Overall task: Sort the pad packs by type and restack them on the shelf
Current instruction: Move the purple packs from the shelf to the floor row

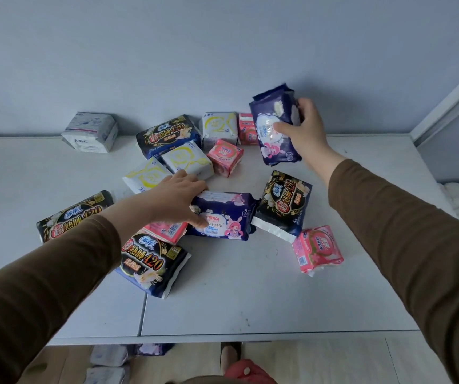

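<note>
Head view: my right hand (304,128) clamped on purple pack (274,126), lifted over table's (250,300) far edge. Left hand (178,198) curling round matching purple pack (222,216) at table centre. Risk: slick wrapper slips, knocks pink pack (164,231) touching it.

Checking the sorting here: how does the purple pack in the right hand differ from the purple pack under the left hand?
The purple pack in the right hand is lifted off the table, while the purple pack under the left hand lies flat on it. The raised one stands on end; the other lies lengthwise. The right hand grips its pack from the side; the left hand grips its pack from above. Both show the same purple wrapper with a pink cartoon figure.
</note>
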### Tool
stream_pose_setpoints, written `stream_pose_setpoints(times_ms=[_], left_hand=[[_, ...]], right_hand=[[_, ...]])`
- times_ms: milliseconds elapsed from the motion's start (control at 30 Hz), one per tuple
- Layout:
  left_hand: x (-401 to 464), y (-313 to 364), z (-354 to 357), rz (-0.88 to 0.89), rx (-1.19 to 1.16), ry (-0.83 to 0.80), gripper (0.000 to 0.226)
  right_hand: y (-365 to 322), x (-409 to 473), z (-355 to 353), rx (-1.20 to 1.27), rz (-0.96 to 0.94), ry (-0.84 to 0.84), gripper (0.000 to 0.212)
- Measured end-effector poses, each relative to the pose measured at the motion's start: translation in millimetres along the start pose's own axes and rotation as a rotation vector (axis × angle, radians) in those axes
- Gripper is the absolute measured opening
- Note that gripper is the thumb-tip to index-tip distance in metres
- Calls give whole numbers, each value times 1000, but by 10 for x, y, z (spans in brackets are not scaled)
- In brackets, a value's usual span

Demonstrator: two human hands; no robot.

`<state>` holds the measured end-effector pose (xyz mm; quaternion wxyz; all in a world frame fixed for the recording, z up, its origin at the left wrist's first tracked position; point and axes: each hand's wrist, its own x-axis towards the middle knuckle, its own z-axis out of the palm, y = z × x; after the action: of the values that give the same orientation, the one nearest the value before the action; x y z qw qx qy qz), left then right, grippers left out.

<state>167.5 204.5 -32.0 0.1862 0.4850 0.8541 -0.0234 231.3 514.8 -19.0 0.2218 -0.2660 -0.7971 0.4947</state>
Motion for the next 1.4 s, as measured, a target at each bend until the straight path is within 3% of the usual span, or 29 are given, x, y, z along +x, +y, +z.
stream_pose_setpoints(times_ms=[133,233,400,533,633,800,900,1067,1167,1333,1400], left_hand=[[-120,99,-32,35,16,81,62],[-244,175,-58,71,49,166,55],[-540,272,-123,72,-79,313,51],[-951,243,-207,27,-352,316,52],[-1358,185,-227,21,-423,349,49],[-2188,41,-26,-10,-479,361,50],[-2724,-34,221,-36,-477,338,47],[-3509,-125,768,-133,-518,234,49],[-3844,-194,1187,-190,-541,178,48],[-4257,-269,2038,-306,-641,74,50],[-4371,-296,2376,-335,-624,24,54]], right_hand=[[-323,-219,-8,-203,-305,-99,63],[-511,-450,15,-308,-417,-150,65],[-704,-936,-75,-323,-394,-189,67],[-817,-1409,-225,-462,-383,-165,63],[-948,-1847,-322,-492,-352,-128,58],[-1068,-2788,-318,-472,-231,-108,52],[-993,-3353,-202,-374,-59,-162,69],[-747,-4157,40,-251,231,-406,89],[-512,-4541,252,-169,393,-589,77],[58,-5185,673,-362,478,-752,91],[277,-5460,825,-405,515,-777,83]])
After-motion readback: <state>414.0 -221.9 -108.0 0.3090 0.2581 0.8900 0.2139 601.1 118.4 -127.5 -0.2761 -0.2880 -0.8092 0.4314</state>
